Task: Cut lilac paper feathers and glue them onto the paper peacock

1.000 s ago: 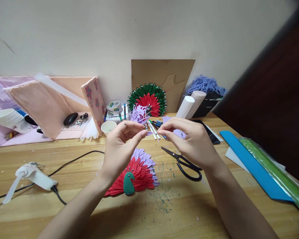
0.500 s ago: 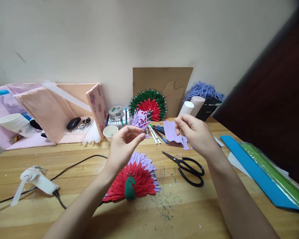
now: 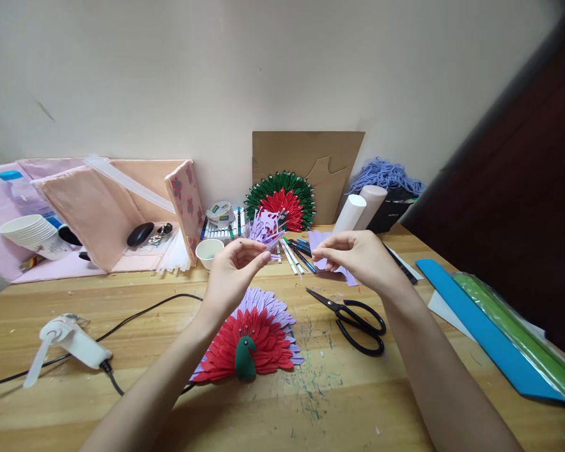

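Thumb and fingers of my left hand [image 3: 238, 270] are pinched together above a craft peacock [image 3: 252, 345], with red and purple petals and a green body, lying on the table. Across from it my right hand [image 3: 355, 254] makes a pinch too, in front of a purple sheet [image 3: 351, 276] with a ragged edge. Whatever either pinch holds is too small to make out. The hands are apart. Black-handled scissors [image 3: 353, 317] lie below my right hand, blades partly apart. A white paper cup [image 3: 209, 251] stands just left of my left hand.
A white hot glue gun [image 3: 75, 342] with its cord lies at left. Behind are marker pens [image 3: 292, 257], purple scraps [image 3: 266, 229], a green-and-red feathered fan [image 3: 282, 201] and cardboard [image 3: 306, 150]. White rolls [image 3: 349, 213] and blue sheet [image 3: 489, 333] sit right; a pink organizer [image 3: 89, 213] stands left.
My right hand has moved left, closer to my left hand, and turned its fingertips inward. My left hand has barely moved.
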### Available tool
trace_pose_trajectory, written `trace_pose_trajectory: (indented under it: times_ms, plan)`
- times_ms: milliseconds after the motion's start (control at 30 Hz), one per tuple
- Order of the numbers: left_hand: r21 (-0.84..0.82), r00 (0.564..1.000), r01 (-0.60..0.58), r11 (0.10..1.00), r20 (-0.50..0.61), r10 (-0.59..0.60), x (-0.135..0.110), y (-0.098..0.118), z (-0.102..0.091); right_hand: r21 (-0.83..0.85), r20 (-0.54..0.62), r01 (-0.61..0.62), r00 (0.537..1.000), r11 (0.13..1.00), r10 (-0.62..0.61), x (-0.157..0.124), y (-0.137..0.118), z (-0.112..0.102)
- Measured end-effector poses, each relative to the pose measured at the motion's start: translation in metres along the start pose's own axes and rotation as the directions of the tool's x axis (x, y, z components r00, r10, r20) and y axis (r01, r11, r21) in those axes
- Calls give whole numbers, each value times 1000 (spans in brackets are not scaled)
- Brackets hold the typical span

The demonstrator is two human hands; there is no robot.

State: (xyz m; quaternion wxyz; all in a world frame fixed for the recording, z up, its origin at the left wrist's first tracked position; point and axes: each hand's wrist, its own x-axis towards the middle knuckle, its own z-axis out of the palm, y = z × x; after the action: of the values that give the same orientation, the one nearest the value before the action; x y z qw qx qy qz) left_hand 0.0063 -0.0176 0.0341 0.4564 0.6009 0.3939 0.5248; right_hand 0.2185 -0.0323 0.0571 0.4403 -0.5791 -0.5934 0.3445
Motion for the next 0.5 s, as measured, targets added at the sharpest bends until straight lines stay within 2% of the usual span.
trace_pose_trajectory:
  times_ms: [267,367,500]
  plan:
    - [-2,1000,-7,1000,13,7,0,0,-1,39,106,-30,994,999,25,5,11,4]
    - [-6,1000,5,1000,18,-5,0,-1,0,-22,39,-15,999,1000,16,6,14,4]
    - [-14,1000,1,1000,24,-1,1,-2,1,-186,-122,68,988,980,-92,8,18,4]
